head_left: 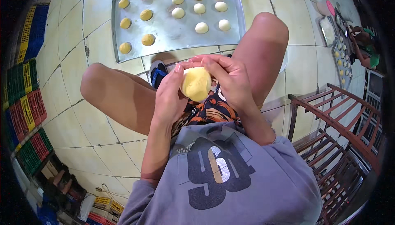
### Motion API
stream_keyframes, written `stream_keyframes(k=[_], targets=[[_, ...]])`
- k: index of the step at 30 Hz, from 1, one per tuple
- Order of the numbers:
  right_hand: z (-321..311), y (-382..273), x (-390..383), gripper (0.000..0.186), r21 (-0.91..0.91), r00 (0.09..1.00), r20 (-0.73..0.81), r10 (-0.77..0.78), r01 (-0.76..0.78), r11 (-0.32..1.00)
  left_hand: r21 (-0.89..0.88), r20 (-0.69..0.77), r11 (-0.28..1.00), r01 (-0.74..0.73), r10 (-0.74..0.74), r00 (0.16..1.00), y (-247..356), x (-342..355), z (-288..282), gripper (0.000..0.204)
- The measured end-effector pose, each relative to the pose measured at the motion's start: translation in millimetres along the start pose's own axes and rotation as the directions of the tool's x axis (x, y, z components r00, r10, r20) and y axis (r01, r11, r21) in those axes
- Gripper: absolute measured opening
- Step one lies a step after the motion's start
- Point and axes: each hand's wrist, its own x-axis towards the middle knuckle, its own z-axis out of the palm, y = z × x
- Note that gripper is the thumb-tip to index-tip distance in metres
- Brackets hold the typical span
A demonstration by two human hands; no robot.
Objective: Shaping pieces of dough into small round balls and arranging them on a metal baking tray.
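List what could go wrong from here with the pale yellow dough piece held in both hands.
The soft pale yellow dough piece sits between the left hand and right hand above the lap, not over the flat metal tray; a slip might drop it onto clothing or the tiled floor. Pressing too hard may misshape it.

1. Dough ball (196, 84) sits between left hand (170, 95) and right hand (230, 81), above the lap.
2. Tray (173, 31) lies on the floor ahead, beyond the knees.
3. Crates (24, 97) stack far left.
4. Rack (341, 142) stands right.
5. A second tray (342, 56) lies far right, by another person (364, 46).
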Motion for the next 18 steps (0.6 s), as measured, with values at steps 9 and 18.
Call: stream_keyframes(k=[9,18], targets=[[14,5,-5,0.025,-0.138,0.984,-0.071,-0.164,0.153,0.978,-0.234,-0.147,0.972,-0.031,-0.004,0.989,-9,3,4,0.035],[21,13,-7,0.026,-0.202,0.979,-0.032,-0.201,0.191,0.961,-0.392,-0.193,0.916,-0.082,0.005,0.981,-13,0,7,0.033]])
